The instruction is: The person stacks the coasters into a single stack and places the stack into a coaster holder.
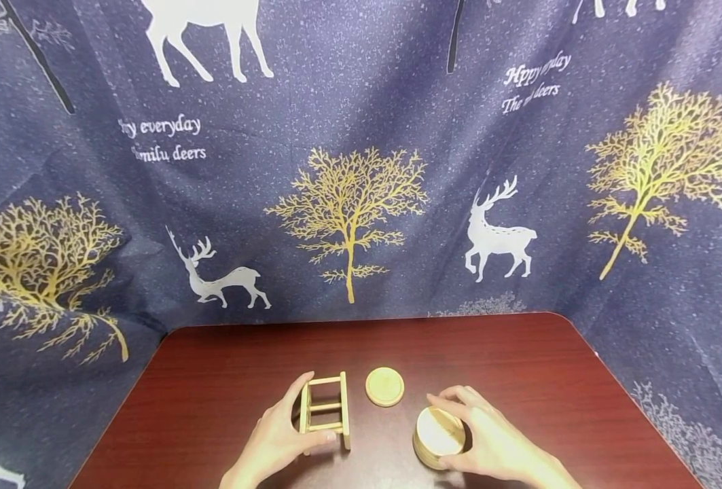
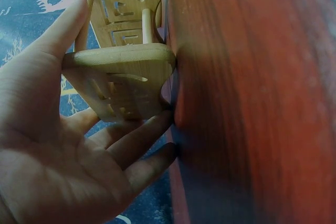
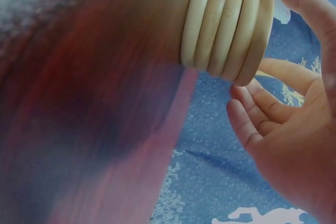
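A small wooden rack (image 1: pixel 345 414), with two cut-out side panels joined by thin rods, stands on the table left of centre. My left hand (image 1: pixel 278 431) grips it from the left, thumb at the near end and fingers at the far end. In the left wrist view, the slotted pattern of the rack (image 2: pixel 126 77) shows. To the right, my right hand (image 1: pixel 489 435) holds a stack of round wooden coasters (image 1: pixel 439 432) between thumb and fingers. Several coasters show edge-on in the stack (image 3: pixel 228 27). A single round coaster (image 1: pixel 384 386) lies flat between the hands, slightly farther back.
The dark red-brown table (image 1: pixel 244 353) has a rounded far right corner. A blue cloth (image 1: pixel 361 102) with printed deer and golden trees hangs behind it and along both sides.
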Action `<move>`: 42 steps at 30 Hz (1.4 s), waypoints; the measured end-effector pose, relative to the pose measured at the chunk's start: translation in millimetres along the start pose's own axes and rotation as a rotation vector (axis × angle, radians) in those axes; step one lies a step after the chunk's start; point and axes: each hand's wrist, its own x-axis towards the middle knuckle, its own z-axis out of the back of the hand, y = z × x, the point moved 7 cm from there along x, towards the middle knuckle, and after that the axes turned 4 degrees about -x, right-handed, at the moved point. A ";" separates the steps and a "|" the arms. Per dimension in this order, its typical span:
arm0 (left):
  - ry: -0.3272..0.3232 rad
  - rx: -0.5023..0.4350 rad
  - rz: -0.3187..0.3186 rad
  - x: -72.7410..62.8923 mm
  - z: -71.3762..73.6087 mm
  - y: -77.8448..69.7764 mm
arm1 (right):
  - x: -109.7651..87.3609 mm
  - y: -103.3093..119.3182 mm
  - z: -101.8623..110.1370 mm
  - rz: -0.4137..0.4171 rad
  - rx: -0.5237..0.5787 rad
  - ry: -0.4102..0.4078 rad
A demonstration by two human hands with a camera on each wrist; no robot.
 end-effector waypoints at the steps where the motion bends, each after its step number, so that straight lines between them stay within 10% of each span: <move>1: 0.002 -0.005 0.002 0.0 0.1 -0.2 | 0.7 0.2 0.4 -0.006 0.002 0.004; 42: -0.018 0.032 -0.031 -1.6 1.0 -4.2 | 53.8 8.2 -17.8 -0.105 0.057 0.052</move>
